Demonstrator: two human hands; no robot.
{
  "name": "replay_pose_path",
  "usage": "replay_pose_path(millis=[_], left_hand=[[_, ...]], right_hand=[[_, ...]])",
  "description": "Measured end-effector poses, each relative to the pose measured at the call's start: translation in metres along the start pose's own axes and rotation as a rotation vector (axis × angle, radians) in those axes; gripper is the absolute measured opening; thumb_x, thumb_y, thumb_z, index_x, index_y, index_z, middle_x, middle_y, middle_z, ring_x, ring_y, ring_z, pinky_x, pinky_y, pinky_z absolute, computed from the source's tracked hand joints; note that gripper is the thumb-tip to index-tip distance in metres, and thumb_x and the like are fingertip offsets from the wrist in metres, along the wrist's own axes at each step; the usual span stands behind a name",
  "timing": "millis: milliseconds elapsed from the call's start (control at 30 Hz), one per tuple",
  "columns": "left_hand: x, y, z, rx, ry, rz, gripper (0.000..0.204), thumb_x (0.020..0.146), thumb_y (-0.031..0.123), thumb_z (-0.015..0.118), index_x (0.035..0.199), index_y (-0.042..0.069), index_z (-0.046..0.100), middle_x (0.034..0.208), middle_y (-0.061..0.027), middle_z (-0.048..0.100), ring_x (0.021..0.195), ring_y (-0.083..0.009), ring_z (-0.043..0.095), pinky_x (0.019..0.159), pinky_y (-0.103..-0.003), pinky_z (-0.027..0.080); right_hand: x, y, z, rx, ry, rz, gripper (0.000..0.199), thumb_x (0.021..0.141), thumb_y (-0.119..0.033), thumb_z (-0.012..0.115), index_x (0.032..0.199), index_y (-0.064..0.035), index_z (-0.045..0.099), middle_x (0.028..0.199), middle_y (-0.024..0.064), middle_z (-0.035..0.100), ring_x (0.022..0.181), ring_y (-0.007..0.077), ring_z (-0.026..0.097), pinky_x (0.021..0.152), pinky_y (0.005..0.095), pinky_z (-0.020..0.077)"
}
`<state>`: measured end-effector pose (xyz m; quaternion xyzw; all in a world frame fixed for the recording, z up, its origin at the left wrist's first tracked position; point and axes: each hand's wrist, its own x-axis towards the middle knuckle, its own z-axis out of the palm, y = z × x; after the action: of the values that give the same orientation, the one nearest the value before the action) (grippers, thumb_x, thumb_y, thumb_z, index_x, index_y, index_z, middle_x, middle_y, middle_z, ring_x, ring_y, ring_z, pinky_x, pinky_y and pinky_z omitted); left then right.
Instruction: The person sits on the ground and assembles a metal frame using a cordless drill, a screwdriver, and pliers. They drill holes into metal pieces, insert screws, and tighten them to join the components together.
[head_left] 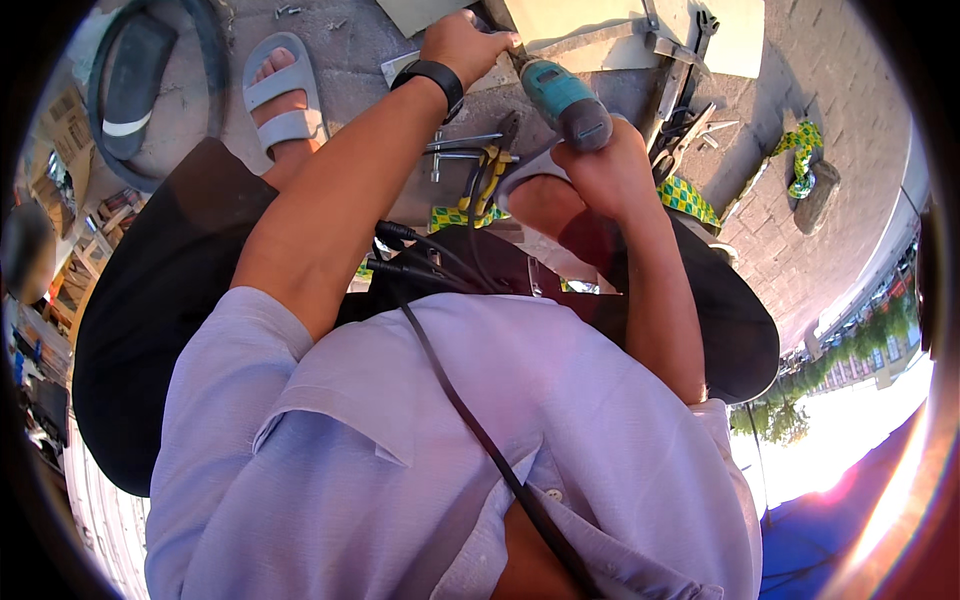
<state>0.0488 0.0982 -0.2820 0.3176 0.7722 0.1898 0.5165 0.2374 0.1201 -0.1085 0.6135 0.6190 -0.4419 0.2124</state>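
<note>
1. Pavement of grey brick carries everything; the person crouches over it, looking straight down past a lilac shirt.
2. The right hand is closed around the grip of a teal power drill, whose nose points up and left toward the far edge of the pavement.
3. The left hand, with a black wristband on its wrist, is curled shut at the drill's tip, pressing down on a pale flat panel; what its fingers pinch there cannot be told.
4. A grey metal bracket lies across that panel, just right of the drill's tip.
5. Pliers with yellow handles lie on the pavement between the two forearms, beside a few metal rods.
6. Dark wrenches or clamps lie right of the drill, near a green-and-yellow strap that runs toward a stone.
7. A foot in a grey sandal stands at the left, next to a dark tyre.
8. No containers are visible; small loose screws lie bare on the pavement at the far edge.
</note>
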Motion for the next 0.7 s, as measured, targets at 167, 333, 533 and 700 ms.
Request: replay_pose_path(millis=[167,333,533,700], left_hand=[[0.012,-0.015,0.012,0.053,0.070,0.137,0.088,0.072,0.050,0.087,0.132,-0.010,0.062,0.122,-0.0266,0.070,0.114,-0.0339,0.069,0.099,-0.039,0.053],[0.009,-0.005,0.010,0.004,-0.004,0.038,0.076,0.076,0.047,0.086,0.126,-0.006,0.066,0.111,-0.0226,0.074,0.103,-0.0297,0.071,0.092,-0.038,0.054],[0.017,-0.014,0.015,0.061,0.012,0.107,0.061,0.081,0.042,0.083,0.123,-0.001,0.070,0.100,-0.0172,0.075,0.091,-0.0265,0.072,0.084,-0.037,0.055],[0.053,-0.040,0.016,0.347,-0.074,0.425,0.052,0.084,0.039,0.082,0.115,-0.001,0.071,0.084,-0.0114,0.071,0.078,-0.0205,0.069,0.069,-0.036,0.054]], right_hand=[[-0.002,-0.009,-0.011,-0.054,-0.010,0.025,0.037,0.075,-0.026,0.073,0.105,-0.0052,0.073,0.096,0.0218,0.074,0.096,0.0415,0.070,0.084,0.0460,0.0553],[-0.007,0.000,-0.013,0.001,-0.006,0.035,0.035,0.074,-0.022,0.073,0.103,-0.0022,0.072,0.093,0.0220,0.074,0.091,0.0396,0.072,0.080,0.0440,0.0554],[-0.040,0.004,-0.035,0.301,0.118,-0.014,0.033,0.079,-0.015,0.077,0.108,-0.0013,0.070,0.086,0.0099,0.074,0.081,0.0244,0.071,0.075,0.0396,0.0546],[-0.063,-0.013,-0.054,0.553,0.183,0.140,0.026,0.081,-0.009,0.074,0.106,-0.0028,0.072,0.074,0.0000,0.063,0.061,0.0088,0.054,0.057,0.0263,0.0411]])
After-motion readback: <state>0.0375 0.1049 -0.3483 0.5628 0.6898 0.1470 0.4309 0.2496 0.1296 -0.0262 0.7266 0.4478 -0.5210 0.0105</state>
